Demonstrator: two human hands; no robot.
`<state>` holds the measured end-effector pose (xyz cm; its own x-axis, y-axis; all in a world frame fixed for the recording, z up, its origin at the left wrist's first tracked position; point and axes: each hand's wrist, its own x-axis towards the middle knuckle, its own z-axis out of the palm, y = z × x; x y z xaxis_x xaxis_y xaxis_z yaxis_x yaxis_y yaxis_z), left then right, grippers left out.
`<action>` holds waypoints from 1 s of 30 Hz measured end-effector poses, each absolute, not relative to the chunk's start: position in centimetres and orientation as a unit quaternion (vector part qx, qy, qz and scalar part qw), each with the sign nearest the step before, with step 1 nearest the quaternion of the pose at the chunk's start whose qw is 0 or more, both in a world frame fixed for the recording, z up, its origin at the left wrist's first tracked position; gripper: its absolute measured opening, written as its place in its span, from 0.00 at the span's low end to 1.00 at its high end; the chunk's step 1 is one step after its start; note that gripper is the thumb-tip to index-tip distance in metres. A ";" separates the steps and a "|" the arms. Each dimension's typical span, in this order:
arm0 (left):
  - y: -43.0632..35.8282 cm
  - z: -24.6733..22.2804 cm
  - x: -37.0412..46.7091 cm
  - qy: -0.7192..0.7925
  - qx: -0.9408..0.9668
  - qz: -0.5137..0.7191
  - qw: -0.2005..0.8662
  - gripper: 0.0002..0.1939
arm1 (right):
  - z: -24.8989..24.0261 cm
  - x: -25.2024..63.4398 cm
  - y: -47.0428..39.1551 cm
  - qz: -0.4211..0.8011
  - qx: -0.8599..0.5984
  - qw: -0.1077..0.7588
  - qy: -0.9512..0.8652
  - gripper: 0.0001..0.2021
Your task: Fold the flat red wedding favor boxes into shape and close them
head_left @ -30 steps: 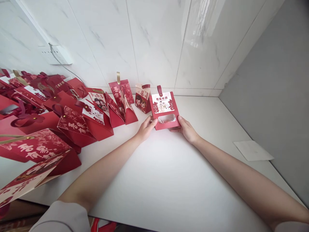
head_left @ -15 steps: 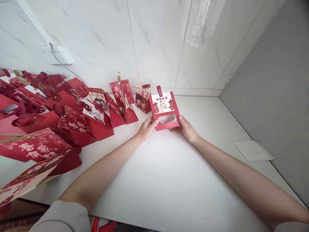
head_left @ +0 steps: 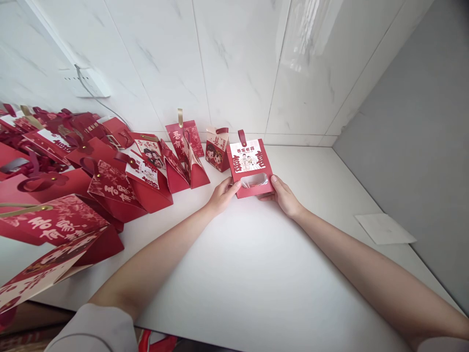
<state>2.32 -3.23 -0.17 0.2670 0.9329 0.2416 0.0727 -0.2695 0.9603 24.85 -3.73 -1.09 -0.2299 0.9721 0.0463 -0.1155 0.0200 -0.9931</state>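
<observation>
Near the back of the white table, a red gift box [head_left: 252,166] with a white printed label, a clear oval window and a dark red strap is held between both hands. My left hand [head_left: 223,195] grips its lower left corner, thumb on the front. On the lower right edge, my right hand [head_left: 285,196] has its thumb at the side and its fingers partly behind the box. Just left of it stands a small box [head_left: 216,150] with two cartoon figures. Farther left is a red box with a gold strap [head_left: 196,128].
Several red boxes [head_left: 115,188] crowd the left side of the white table [head_left: 234,274]. A white sheet [head_left: 384,228] lies at the right edge. Behind rises a tiled wall [head_left: 238,63] with a socket [head_left: 86,83] and a cable. A grey surface borders the right.
</observation>
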 end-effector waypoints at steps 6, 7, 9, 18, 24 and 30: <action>-3.3 0.0 2.4 0.385 0.649 0.466 0.462 0.27 | -1.2 24.9 -3.7 0.581 -0.396 0.476 -0.528 0.26; -3.3 0.0 2.4 0.385 0.651 0.465 0.460 0.27 | -1.2 24.9 -3.7 0.581 -0.396 0.477 -0.527 0.26; -3.2 0.0 2.4 0.386 0.656 0.461 0.457 0.27 | -1.2 24.9 -3.7 0.581 -0.399 0.477 -0.526 0.26; -3.3 0.1 2.3 0.388 0.661 0.457 0.452 0.26 | -1.0 24.8 -3.7 0.580 -0.403 0.476 -0.524 0.27; -3.3 0.1 2.3 0.390 0.664 0.454 0.448 0.27 | -1.1 24.9 -3.6 0.578 -0.403 0.477 -0.525 0.27; -3.2 -0.1 2.3 0.385 0.664 0.458 0.449 0.26 | -1.4 24.9 -3.5 0.581 -0.397 0.478 -0.526 0.26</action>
